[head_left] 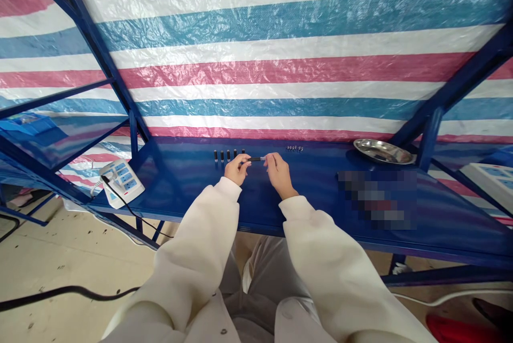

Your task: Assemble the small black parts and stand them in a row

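A slim black tube [255, 159] with a pale, see-through end lies level between my hands, above the blue bench. My left hand [237, 168] pinches its left part between thumb and fingers. At the other end, my right hand [279, 173] is closed on the pale tip; whether that tip is a separate piece I cannot tell. Behind my left hand stands a row of several short black tubes [222, 156] with light-coloured lower ends, partly hidden by the fingers. Beyond my right hand, several small shiny silver pieces [295, 148] lie in a row.
A shiny metal dish [382, 151] sits at the bench's back right, with a blurred-out object [377, 200] in front of it. On the left edge rests a white power strip [122, 182] with a plugged-in cable. Blue frame posts [430, 113] flank the blue bench [188, 188].
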`<act>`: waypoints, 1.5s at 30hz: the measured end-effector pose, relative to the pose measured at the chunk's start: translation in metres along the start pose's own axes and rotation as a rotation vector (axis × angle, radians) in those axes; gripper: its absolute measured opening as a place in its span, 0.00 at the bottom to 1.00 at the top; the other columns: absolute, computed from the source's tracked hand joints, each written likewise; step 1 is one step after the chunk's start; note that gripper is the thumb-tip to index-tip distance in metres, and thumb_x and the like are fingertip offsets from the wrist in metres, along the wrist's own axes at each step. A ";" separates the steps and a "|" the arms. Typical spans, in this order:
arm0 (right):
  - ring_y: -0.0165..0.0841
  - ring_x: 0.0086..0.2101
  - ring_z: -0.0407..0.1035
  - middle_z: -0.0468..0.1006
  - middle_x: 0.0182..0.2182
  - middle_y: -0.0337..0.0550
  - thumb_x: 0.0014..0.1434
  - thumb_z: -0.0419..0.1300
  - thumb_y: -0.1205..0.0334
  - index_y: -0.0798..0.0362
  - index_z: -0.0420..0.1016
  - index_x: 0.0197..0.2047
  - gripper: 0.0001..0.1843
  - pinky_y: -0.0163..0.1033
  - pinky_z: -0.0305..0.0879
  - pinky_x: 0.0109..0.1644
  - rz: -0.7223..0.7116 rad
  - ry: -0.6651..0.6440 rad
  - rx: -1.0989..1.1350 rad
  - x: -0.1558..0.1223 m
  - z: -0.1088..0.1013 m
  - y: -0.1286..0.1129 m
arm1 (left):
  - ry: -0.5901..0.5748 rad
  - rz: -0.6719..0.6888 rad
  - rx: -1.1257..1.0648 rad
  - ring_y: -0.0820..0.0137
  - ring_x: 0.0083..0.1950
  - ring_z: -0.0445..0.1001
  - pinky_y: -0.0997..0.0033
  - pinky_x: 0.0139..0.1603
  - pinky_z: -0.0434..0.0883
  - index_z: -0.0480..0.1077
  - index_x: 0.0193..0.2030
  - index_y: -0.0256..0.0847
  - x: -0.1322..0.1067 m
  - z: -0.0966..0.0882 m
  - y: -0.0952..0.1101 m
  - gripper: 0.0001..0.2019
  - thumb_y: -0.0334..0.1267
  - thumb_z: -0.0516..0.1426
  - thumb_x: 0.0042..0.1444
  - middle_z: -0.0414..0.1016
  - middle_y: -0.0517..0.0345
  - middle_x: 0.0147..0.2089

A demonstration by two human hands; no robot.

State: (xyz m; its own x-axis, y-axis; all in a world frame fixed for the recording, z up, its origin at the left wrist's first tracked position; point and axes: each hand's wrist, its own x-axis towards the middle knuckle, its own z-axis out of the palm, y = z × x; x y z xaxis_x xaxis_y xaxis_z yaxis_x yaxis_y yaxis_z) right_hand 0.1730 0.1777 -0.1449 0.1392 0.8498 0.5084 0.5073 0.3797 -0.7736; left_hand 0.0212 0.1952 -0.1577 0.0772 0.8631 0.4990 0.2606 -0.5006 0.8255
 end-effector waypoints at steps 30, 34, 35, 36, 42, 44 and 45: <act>0.28 0.22 0.56 0.61 0.19 0.35 0.61 0.40 0.43 0.50 0.55 0.23 0.23 0.36 0.54 0.30 -0.042 -0.082 0.026 -0.002 0.000 -0.012 | -0.037 0.089 0.300 0.72 0.29 0.71 0.71 0.35 0.68 0.64 0.30 0.39 -0.003 -0.002 0.012 0.21 0.49 0.39 0.63 0.70 0.56 0.27; 0.28 0.22 0.56 0.60 0.19 0.35 0.61 0.40 0.42 0.50 0.55 0.23 0.23 0.36 0.55 0.30 -0.048 -0.090 0.018 -0.002 0.000 -0.012 | -0.035 0.074 0.288 0.71 0.28 0.71 0.70 0.34 0.68 0.63 0.29 0.40 -0.003 -0.002 0.011 0.22 0.50 0.38 0.63 0.69 0.56 0.26; 0.28 0.22 0.57 0.61 0.19 0.35 0.61 0.39 0.42 0.50 0.55 0.23 0.23 0.36 0.55 0.30 -0.050 -0.090 0.016 -0.002 0.000 -0.012 | -0.032 0.071 0.287 0.71 0.28 0.71 0.70 0.34 0.68 0.63 0.29 0.39 -0.002 -0.002 0.011 0.22 0.49 0.38 0.63 0.69 0.56 0.26; 0.29 0.22 0.57 0.61 0.19 0.35 0.61 0.39 0.42 0.50 0.55 0.24 0.23 0.36 0.55 0.30 -0.051 -0.090 0.015 -0.002 0.000 -0.012 | -0.028 0.068 0.286 0.71 0.28 0.71 0.70 0.34 0.68 0.63 0.29 0.40 -0.002 -0.001 0.011 0.22 0.49 0.38 0.63 0.69 0.56 0.25; 0.30 0.22 0.59 0.63 0.19 0.36 0.61 0.39 0.44 0.49 0.57 0.25 0.21 0.37 0.56 0.30 -0.051 -0.087 0.016 -0.001 0.000 -0.009 | -0.012 0.049 0.269 0.73 0.26 0.70 0.71 0.32 0.68 0.62 0.28 0.40 -0.003 -0.002 0.012 0.19 0.47 0.40 0.63 0.69 0.57 0.25; 0.30 0.23 0.60 0.64 0.20 0.36 0.62 0.40 0.45 0.49 0.57 0.27 0.20 0.37 0.58 0.31 -0.053 -0.090 0.021 -0.001 0.000 -0.006 | -0.001 0.039 0.258 0.74 0.24 0.69 0.72 0.31 0.67 0.61 0.28 0.40 -0.003 -0.002 0.013 0.19 0.47 0.40 0.63 0.69 0.58 0.26; 0.30 0.24 0.61 0.64 0.21 0.37 0.62 0.40 0.46 0.49 0.58 0.29 0.19 0.37 0.58 0.32 -0.054 -0.088 0.026 0.000 0.000 -0.004 | 0.008 0.030 0.251 0.74 0.23 0.68 0.73 0.31 0.67 0.61 0.28 0.40 -0.002 -0.003 0.013 0.19 0.47 0.40 0.63 0.70 0.58 0.26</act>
State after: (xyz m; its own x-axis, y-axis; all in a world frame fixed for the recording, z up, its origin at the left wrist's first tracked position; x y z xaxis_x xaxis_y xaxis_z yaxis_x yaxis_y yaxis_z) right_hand 0.1705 0.1758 -0.1419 0.0364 0.8561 0.5155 0.4899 0.4343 -0.7559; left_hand 0.0218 0.1866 -0.1476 0.0808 0.8473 0.5249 0.4889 -0.4926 0.7199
